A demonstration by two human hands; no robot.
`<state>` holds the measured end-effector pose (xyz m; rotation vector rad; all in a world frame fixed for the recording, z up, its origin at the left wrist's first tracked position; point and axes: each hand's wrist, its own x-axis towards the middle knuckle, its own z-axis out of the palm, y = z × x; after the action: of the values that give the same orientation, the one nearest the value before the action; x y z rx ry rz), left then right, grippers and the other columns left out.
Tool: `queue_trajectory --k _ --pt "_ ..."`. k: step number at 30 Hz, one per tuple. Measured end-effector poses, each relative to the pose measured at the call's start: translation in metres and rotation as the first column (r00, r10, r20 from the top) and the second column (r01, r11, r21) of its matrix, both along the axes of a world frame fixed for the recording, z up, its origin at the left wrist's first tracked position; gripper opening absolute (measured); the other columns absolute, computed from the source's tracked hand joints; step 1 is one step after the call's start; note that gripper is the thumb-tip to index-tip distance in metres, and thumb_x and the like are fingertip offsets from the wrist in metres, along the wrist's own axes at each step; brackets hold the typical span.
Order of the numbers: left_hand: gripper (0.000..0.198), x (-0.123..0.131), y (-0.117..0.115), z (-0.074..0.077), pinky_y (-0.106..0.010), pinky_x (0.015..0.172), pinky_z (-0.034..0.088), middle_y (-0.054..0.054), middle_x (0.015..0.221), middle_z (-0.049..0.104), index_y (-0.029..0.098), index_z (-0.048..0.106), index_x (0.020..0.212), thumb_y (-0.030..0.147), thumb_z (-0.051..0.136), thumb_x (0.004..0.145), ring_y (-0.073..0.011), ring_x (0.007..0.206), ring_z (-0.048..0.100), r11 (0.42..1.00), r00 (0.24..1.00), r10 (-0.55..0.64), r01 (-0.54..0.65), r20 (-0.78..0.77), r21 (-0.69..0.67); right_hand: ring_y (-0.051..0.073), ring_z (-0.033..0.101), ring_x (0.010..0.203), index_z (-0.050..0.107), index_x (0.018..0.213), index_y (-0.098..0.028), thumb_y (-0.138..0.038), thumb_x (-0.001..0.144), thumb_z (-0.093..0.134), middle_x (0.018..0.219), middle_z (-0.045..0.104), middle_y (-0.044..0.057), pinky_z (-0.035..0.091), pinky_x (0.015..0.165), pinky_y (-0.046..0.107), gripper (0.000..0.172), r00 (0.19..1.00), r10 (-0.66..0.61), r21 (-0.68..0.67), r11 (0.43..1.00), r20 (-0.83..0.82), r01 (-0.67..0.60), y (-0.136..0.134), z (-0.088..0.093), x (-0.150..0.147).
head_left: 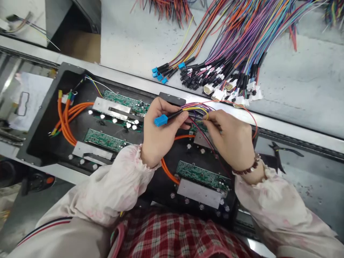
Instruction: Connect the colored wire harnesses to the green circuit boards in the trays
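Note:
Both hands hold a bundle of thin coloured wires [197, 106] above the black metal case [107, 79]. My left hand [158, 134] is closed round the black-sleeved end of the bundle, and a blue connector [161, 120] sticks out over its fingers. At the other side, my right hand [231, 138] pinches the wires between thumb and fingers, with a yellow wire looping beside the fingertips. One red wire arcs over the back of that hand. Green circuit boards [200, 175] with metal plates [199, 193] and thick orange cables [64, 123] lie in the case below.
Behind the case, loose wire harnesses [228, 46] with black and white connectors lie on a grey surface [129, 39], beside several blue connectors [159, 76]. Pliers [287, 150] rest at the right. A paper sheet [33, 95] is at the left.

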<state>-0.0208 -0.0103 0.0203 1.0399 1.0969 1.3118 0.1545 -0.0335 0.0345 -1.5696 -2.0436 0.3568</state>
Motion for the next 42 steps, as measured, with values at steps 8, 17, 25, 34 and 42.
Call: queue_trajectory --k 8,17,25,34,42 --pt "0.033 -0.001 0.003 0.001 -0.018 0.043 0.055 0.002 0.069 0.067 0.019 0.049 0.075 0.005 0.079 0.076 -0.0157 0.061 0.071 1.0 0.999 -0.021 0.02 0.031 0.012 0.015 0.07 0.078 0.068 0.093 -0.018 -0.017 0.09 0.06 0.088 0.075 0.002 0.047 0.067 0.025 0.009 1.0 0.031 -0.032 0.999 0.002 -0.031 0.006 -0.016 -0.001" --pt "0.036 0.0 0.002 0.0 -0.018 0.042 0.053 0.003 0.07 0.067 0.019 0.048 0.075 0.016 0.083 0.075 -0.0156 0.062 0.071 0.999 0.998 -0.035 0.035 0.057 -0.004 0.019 0.066 0.082 0.066 0.095 -0.019 -0.035 0.097 0.054 0.09 0.07 0.006 0.045 0.067 0.029 0.021 0.993 -0.039 -0.091 0.995 0.113 0.049 -0.011 0.007 -0.004" --pt "0.035 0.004 0.004 0.007 -0.016 0.044 0.056 -0.001 0.072 0.072 0.019 0.051 0.068 0.012 0.085 0.064 -0.0166 0.062 0.073 0.991 0.993 0.038 -0.024 0.112 -0.131 0.019 0.057 0.073 0.061 0.091 -0.019 -0.031 0.094 0.053 0.088 0.058 0.007 0.043 0.062 0.031 0.015 0.906 -0.238 -0.178 0.933 0.35 0.314 -0.082 0.026 0.072" --pt "0.035 0.003 0.01 0.013 -0.012 0.051 0.06 0.003 0.078 0.073 0.019 0.057 0.066 0.006 0.087 0.057 -0.0127 0.063 0.072 0.955 0.989 0.08 -0.041 0.123 -0.294 0.014 0.069 0.071 0.064 0.096 -0.024 -0.021 0.091 0.063 0.085 0.072 -0.001 0.052 0.065 0.026 0.006 0.922 -0.366 0.05 0.931 0.128 0.362 -0.084 0.003 0.075" --pt "0.033 0.003 0.011 0.015 -0.013 0.055 0.062 0.003 0.077 0.073 0.018 0.058 0.067 -0.002 0.082 0.057 -0.0143 0.064 0.074 0.945 0.984 0.127 -0.08 0.129 -0.317 0.014 0.07 0.069 0.065 0.094 -0.022 -0.021 0.09 0.064 0.084 0.074 0.0 0.052 0.065 0.024 0.005 0.938 -0.311 0.041 0.95 0.151 0.308 -0.082 -0.005 0.082"
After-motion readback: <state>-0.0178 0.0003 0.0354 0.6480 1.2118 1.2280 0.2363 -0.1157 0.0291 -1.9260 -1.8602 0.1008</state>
